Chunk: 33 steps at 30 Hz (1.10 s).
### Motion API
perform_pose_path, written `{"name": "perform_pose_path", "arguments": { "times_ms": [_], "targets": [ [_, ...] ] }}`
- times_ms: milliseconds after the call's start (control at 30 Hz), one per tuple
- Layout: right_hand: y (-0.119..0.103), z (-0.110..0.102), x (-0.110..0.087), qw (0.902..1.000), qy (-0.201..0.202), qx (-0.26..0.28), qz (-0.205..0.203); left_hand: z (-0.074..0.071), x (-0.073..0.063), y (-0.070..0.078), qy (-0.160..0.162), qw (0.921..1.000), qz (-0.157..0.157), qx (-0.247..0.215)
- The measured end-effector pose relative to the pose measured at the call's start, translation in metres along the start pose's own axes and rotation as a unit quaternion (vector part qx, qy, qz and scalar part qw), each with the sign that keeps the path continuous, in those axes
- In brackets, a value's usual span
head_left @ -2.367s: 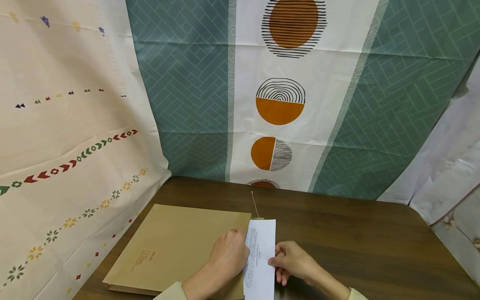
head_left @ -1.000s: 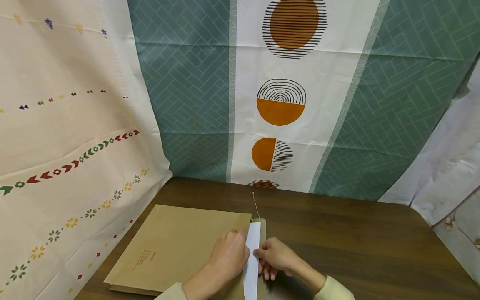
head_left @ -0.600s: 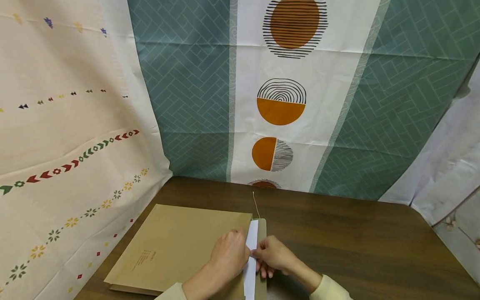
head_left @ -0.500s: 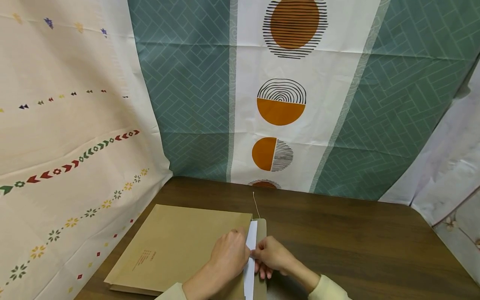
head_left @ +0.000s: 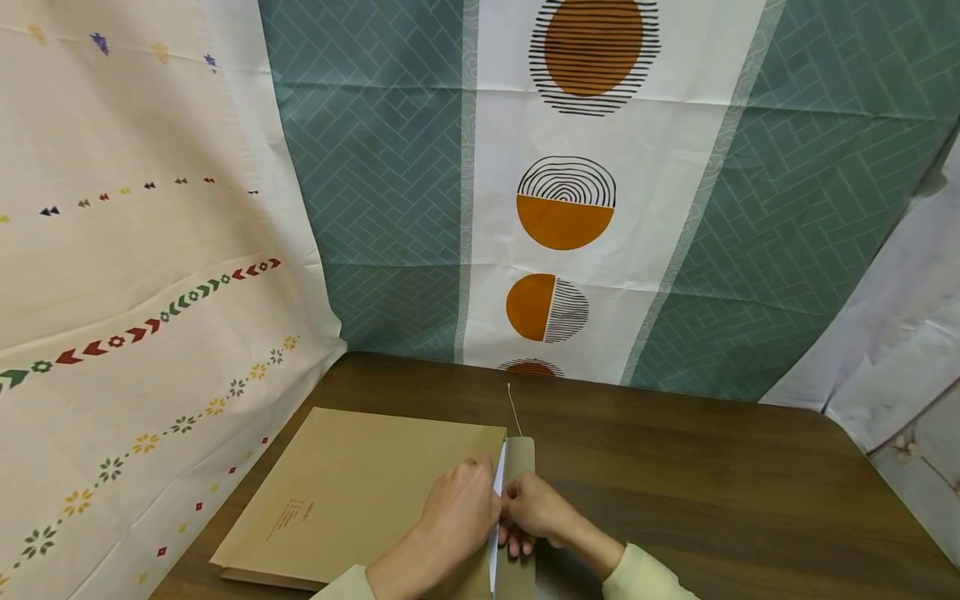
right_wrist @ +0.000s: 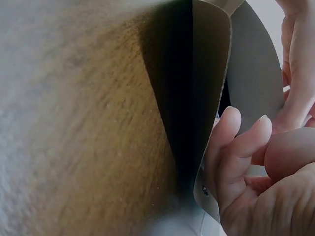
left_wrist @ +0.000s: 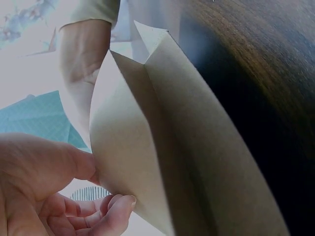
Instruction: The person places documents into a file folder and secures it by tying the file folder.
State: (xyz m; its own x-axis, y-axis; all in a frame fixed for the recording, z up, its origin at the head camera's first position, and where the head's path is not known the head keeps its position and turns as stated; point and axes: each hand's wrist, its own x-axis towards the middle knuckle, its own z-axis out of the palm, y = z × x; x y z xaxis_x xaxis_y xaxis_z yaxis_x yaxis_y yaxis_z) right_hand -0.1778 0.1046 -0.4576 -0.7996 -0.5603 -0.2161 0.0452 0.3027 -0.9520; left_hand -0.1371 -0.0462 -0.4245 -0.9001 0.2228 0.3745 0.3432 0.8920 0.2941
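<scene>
A large brown paper envelope with small red print lies at the table's left front, its mouth to the right. My left hand pinches the upper lip of that mouth between thumb and fingers, as the left wrist view shows. At the mouth my right hand, thumb and forefinger together, holds the edge of a white sheet of paper. Only a thin strip of the sheet shows; the rest is inside the envelope. The right hand's other fingers curl over the envelope flap, which is folded out.
A thin string stretches from the flap's far end across the dark wooden table. Patterned cloths hang behind, including a green and white curtain, and a cream cloth borders the left side.
The printed white sheet has slid leftward into the envelope, from a wide strip to a sliver. My right hand has moved left with it, uncovering the flap. The left hand stays in place.
</scene>
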Motion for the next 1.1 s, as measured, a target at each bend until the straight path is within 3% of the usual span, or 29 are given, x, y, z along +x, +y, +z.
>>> {"name": "perform_pose_path", "arguments": {
  "times_ms": [267,367,567,733,867,967,1100],
  "targets": [
    [0.004,0.003,0.003,0.9997,0.006,-0.025,-0.004,-0.001,0.0,0.001,-0.009,0.9999,-0.005,-0.003],
    [0.007,0.003,0.004,0.9968,0.024,-0.074,-0.017,-0.001,0.0,0.0,-0.007,1.0,-0.003,-0.006],
    [0.005,-0.001,0.005,0.9813,0.062,-0.178,-0.039,0.0,0.0,-0.001,-0.002,1.0,0.003,-0.004],
    [0.0,-0.013,0.003,0.9848,0.072,-0.148,-0.055,0.0,-0.001,-0.002,-0.005,0.9999,0.009,-0.009],
    [-0.002,-0.03,0.001,0.9862,0.098,-0.117,-0.064,0.003,-0.001,-0.003,0.01,0.9998,0.016,0.004],
    [0.001,-0.046,0.0,0.9805,0.124,-0.13,-0.078,0.004,-0.001,-0.004,0.023,0.9996,0.016,0.01],
    [0.007,-0.072,0.003,0.96,0.155,-0.199,-0.121,0.004,-0.002,-0.004,0.026,0.9996,0.009,0.008]
  ]
}}
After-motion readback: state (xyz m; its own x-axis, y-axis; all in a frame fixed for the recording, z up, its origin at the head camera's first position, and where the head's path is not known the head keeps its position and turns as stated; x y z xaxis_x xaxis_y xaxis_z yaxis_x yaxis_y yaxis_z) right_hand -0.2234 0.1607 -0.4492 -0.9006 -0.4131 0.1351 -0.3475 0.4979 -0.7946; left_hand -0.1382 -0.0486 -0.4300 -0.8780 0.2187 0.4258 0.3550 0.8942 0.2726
